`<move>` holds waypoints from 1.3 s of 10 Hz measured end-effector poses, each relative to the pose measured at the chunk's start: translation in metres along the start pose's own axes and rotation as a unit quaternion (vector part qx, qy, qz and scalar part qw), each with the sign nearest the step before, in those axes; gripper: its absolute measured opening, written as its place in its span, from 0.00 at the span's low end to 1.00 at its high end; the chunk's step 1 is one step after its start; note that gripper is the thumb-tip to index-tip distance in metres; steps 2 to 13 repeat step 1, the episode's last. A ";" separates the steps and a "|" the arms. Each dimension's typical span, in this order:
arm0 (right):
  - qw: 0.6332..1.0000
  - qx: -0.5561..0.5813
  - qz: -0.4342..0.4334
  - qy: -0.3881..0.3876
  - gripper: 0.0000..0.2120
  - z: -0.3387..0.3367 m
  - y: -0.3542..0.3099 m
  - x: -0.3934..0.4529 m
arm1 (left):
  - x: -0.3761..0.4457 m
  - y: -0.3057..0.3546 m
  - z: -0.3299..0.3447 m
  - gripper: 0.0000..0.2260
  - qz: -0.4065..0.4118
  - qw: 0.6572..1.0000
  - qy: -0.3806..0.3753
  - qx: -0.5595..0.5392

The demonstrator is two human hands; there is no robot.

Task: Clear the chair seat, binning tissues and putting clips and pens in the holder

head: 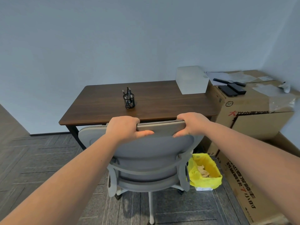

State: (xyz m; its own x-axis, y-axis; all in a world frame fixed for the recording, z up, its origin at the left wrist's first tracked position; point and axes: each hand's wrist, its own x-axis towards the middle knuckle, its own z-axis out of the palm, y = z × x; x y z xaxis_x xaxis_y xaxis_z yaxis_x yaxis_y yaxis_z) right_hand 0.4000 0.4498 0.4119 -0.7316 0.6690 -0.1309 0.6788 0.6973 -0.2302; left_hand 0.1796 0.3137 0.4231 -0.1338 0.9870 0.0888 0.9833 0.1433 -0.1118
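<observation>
A grey office chair stands with its back towards me, close to the brown desk. My left hand and my right hand both grip the top edge of the chair's headrest. The seat is hidden behind the backrest. A black mesh pen holder with pens and clips in it stands on the desk. A bin with a yellow liner sits on the floor to the chair's right, with crumpled tissues inside.
A white box sits on the desk's right end. Large cardboard boxes fill the right side, with black devices and papers on top. A dark tiled floor lies to the left, and a grey wall stands behind the desk.
</observation>
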 end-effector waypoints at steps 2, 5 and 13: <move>1.000 -0.006 0.020 -0.006 0.26 0.002 -0.004 -0.006 | -0.006 0.002 0.002 0.30 -0.006 1.000 0.005 -0.020; 1.000 -0.006 0.020 -0.006 0.26 0.002 -0.004 -0.006 | -0.006 0.002 0.002 0.30 -0.006 1.000 0.005 -0.020; 1.000 -0.006 0.020 -0.006 0.26 0.002 -0.004 -0.006 | -0.006 0.002 0.002 0.30 -0.006 1.000 0.005 -0.020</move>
